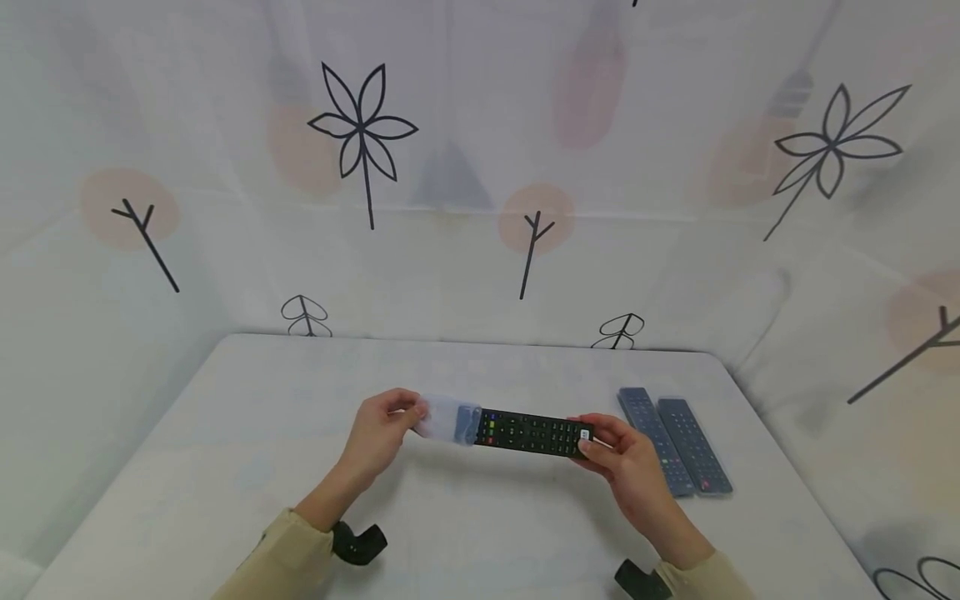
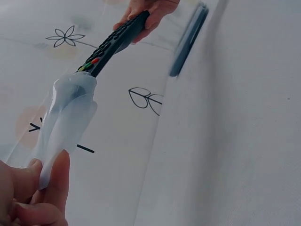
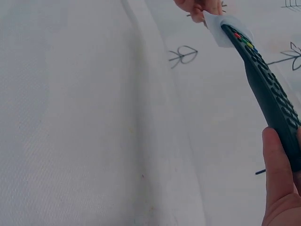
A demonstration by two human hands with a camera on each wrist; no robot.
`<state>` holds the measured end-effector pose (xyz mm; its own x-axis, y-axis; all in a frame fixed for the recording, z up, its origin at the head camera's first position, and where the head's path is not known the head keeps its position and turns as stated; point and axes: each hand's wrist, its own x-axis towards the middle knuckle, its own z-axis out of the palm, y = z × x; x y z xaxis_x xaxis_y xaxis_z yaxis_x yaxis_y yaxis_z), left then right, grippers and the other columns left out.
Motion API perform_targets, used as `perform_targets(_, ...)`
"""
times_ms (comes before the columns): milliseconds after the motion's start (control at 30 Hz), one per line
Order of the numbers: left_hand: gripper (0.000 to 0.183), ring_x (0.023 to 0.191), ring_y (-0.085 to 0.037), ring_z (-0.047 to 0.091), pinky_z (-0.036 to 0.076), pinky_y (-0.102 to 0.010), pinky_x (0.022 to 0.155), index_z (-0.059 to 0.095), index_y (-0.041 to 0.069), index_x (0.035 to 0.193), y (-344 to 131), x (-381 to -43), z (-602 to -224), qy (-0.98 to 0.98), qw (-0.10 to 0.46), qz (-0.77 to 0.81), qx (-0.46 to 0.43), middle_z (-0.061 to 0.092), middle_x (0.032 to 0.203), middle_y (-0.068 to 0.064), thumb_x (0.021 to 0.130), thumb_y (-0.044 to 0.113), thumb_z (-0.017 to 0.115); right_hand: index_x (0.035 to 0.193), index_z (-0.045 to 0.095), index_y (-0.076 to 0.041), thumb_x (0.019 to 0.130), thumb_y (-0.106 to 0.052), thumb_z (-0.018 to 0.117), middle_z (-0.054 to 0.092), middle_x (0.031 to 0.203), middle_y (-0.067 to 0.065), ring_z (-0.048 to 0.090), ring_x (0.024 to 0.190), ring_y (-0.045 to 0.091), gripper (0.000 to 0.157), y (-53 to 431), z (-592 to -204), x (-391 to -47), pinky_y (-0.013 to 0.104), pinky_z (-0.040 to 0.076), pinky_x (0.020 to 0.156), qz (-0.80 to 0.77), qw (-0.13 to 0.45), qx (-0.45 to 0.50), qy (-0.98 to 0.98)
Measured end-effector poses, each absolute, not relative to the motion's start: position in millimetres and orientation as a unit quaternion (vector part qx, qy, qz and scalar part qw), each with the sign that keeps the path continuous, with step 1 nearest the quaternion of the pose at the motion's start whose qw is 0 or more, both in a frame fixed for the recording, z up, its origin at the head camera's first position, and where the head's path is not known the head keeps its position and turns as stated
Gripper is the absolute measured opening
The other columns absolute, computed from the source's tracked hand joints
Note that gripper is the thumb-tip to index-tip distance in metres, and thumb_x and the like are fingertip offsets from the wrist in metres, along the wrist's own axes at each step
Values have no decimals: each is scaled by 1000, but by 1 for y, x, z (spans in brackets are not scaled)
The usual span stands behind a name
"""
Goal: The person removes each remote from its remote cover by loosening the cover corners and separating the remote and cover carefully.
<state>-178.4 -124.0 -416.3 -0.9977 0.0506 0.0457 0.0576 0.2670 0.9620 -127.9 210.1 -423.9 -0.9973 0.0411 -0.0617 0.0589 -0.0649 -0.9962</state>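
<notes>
A black remote control point(image 1: 532, 432) with rows of buttons is held above the table, its left end inside a translucent plastic sleeve point(image 1: 447, 419). My left hand point(image 1: 380, 433) pinches the sleeve's far left end between thumb and fingers. Its crumpled film point(image 2: 70, 108) shows in the left wrist view, around the end of the remote by the coloured buttons. My right hand point(image 1: 628, 471) grips the remote's right end, thumb on top. In the right wrist view the remote point(image 3: 270, 89) slants from these fingers up to the sleeve at the other hand.
Two more remotes in bluish covers, one point(image 1: 656, 442) beside the other point(image 1: 694, 446), lie on the right of the white table point(image 1: 247, 467). A patterned white cloth point(image 1: 450, 275) hangs behind the table. Black devices point(image 1: 360, 544) are strapped at both wrists.
</notes>
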Motion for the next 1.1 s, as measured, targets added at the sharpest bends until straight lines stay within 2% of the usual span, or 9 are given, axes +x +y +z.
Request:
perform_targets(200,11,82,-21,61,44,-32,66,71,9,104,-126,-179,-417,-808,11,-588,-26,69,99,-5,95,16,69,126,54,8,90,8,63,68,119,9,68,104,20,37,213,-424,-128,38,55,85,-728,5,26,685)
perform_targets(433,12,81,-21,60,44,-32,66,71,8,104,-133,-180,-419,-813,20,-582,-17,69,98,-5,95,16,69,128,54,8,92,7,62,67,120,11,68,103,20,37,217,-426,-127,37,55,85,-720,9,37,693)
perform_targets(533,12,80,-21,60,43,-30,62,70,8,103,-135,-180,-418,-809,23,-586,-21,69,95,-5,95,15,69,129,53,8,92,7,62,66,122,12,67,104,20,39,219,-426,-127,38,55,86,-720,8,35,693)
perform_targets(633,11,81,-24,61,42,-27,58,70,8,103,-138,-181,-419,-804,25,-594,-21,68,94,-5,94,15,69,130,53,9,91,7,63,66,123,11,67,104,20,40,220,-427,-127,37,55,86,-720,3,36,693)
perform_targets(900,16,90,-35,60,44,-27,62,69,11,108,-142,-178,-418,-805,32,-591,-38,67,103,-6,95,21,70,133,51,8,92,5,64,64,126,13,67,105,19,42,220,-427,-126,37,55,87,-719,5,41,693)
perform_targets(1100,19,91,-32,60,45,-25,58,69,10,110,-146,-177,-418,-800,44,-595,-58,69,103,-6,94,20,71,133,53,7,92,3,65,64,126,11,66,106,17,42,222,-429,-126,36,55,87,-715,-2,40,698)
